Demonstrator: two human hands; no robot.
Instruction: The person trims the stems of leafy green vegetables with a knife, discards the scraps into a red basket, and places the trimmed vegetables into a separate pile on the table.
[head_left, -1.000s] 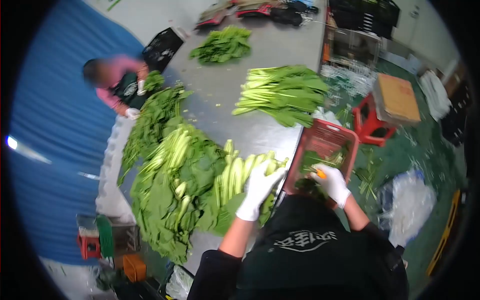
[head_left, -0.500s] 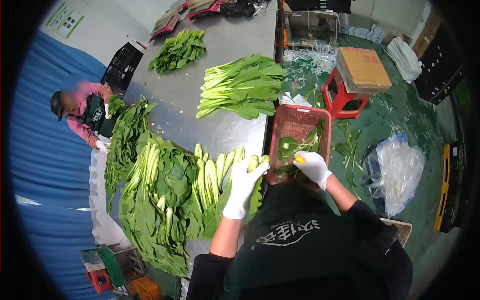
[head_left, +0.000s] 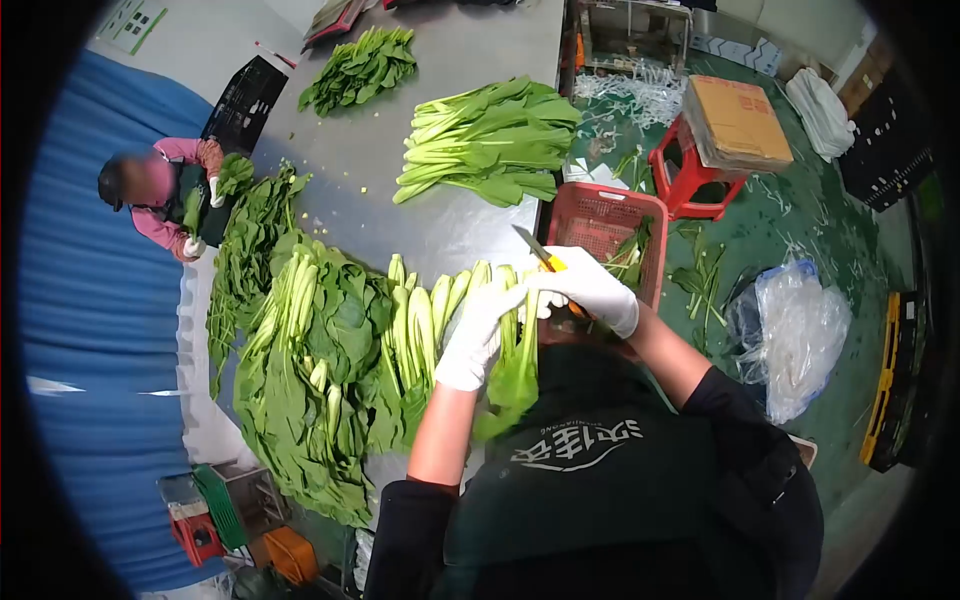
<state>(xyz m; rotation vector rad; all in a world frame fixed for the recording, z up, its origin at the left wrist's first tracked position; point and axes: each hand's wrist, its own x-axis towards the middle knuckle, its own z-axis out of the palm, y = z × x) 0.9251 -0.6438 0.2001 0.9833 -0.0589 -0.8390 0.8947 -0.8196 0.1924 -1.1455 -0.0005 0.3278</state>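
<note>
My left hand (head_left: 476,338), in a white glove, is closed on a pale-stemmed leafy green (head_left: 517,385) at the table's near edge. Its leaves hang toward my apron. A knife (head_left: 551,262) with a yellow handle is gripped in my gloved right hand (head_left: 597,290), its blade angled up and left. The fingers of both hands meet at the stem ends. Left of my hands lies a row of more leafy greens (head_left: 421,335), stems pointing away from me. A large heap of greens (head_left: 320,410) sits farther left.
A red plastic basket (head_left: 661,255) with leaf scraps stands right of the table (head_left: 460,235). A neat bunch of greens (head_left: 490,140) and a smaller pile (head_left: 360,70) lie farther back. A co-worker (head_left: 170,195) handles greens at left. A box (head_left: 738,122) rests on a red stool (head_left: 680,180).
My right hand has moved from over the basket up and left to my left hand, bringing the knife with it. The view has tilted slightly. The co-worker's hand has lifted some greens.
</note>
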